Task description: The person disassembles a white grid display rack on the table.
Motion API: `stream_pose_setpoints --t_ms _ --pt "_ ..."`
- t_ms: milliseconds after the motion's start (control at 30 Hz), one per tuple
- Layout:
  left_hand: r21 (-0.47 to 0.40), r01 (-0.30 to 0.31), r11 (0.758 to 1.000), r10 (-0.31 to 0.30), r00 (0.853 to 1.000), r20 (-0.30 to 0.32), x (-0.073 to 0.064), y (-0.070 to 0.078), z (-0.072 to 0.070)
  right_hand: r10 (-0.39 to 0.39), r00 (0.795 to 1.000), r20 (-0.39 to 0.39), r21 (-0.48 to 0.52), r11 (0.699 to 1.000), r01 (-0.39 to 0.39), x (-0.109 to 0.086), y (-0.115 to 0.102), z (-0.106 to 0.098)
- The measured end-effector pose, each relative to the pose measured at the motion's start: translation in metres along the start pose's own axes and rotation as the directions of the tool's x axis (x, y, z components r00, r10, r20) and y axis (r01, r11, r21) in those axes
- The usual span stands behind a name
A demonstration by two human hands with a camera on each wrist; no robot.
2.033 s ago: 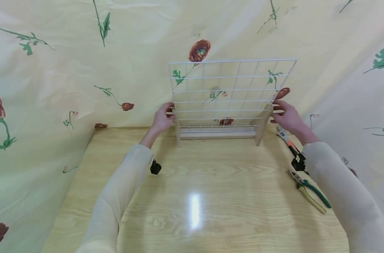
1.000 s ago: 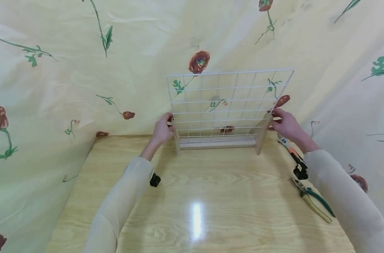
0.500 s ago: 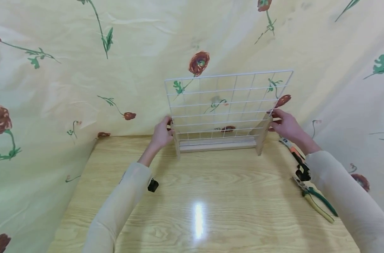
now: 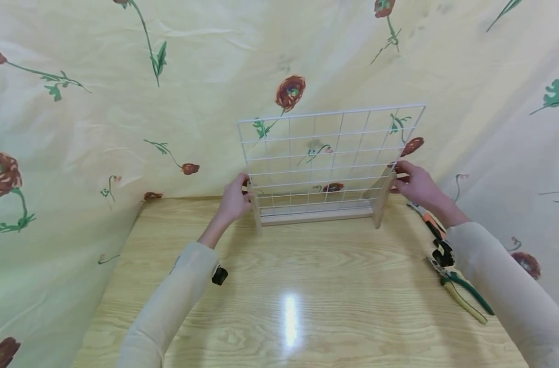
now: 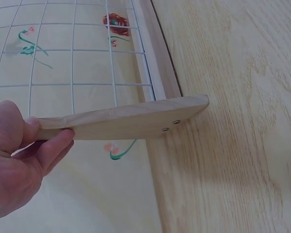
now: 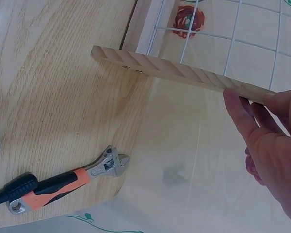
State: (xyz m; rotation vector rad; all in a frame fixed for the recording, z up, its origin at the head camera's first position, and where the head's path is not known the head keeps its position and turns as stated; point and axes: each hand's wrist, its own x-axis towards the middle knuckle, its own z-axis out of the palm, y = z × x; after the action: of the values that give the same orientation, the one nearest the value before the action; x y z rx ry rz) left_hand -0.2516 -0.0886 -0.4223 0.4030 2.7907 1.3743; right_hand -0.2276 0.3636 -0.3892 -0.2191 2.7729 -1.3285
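A white wire grid (image 4: pixel 330 114) stands upright, leaning back, in a light wooden frame near the back wall. Two side boards and a crossbar (image 4: pixel 316 218) make up that frame. My left hand (image 4: pixel 235 199) grips the upper end of the left side board (image 5: pixel 126 119) between thumb and fingers. On the other side, my right hand (image 4: pixel 415 181) pinches the top of the right side board (image 6: pixel 174 70). Both wrist views show a pair of screw heads near the foot of each board. The boards' lower ends are at the tabletop.
An adjustable wrench (image 6: pixel 63 184) with an orange and black handle lies at the right edge of the table (image 4: pixel 316 276), beside a black handle (image 6: pixel 19 187). Closer in lie pliers (image 4: pixel 463 301) with green and yellow handles. Floral cloth or paper (image 4: pixel 206 102) covers the walls.
The head view has tilted up slightly. Both hands keep their grip, while the frame's left end has swung a little toward me and to the left; the right end has barely shifted.
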Motion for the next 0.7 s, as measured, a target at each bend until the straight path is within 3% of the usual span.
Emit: stream_pose_setpoints --t_ms 333,700 --pt "0.009 0.04 0.999 -0.04 0.999 0.009 -0.013 0.004 -0.001 -0.024 1.0 0.009 -0.009 1.0 0.024 -0.003 0.002 0.002" --pt "-0.002 0.021 1.0 -0.021 1.0 -0.004 -0.024 0.003 -0.003 -0.04 0.999 0.019 -0.005 0.999 0.04 -0.005 0.003 0.005"
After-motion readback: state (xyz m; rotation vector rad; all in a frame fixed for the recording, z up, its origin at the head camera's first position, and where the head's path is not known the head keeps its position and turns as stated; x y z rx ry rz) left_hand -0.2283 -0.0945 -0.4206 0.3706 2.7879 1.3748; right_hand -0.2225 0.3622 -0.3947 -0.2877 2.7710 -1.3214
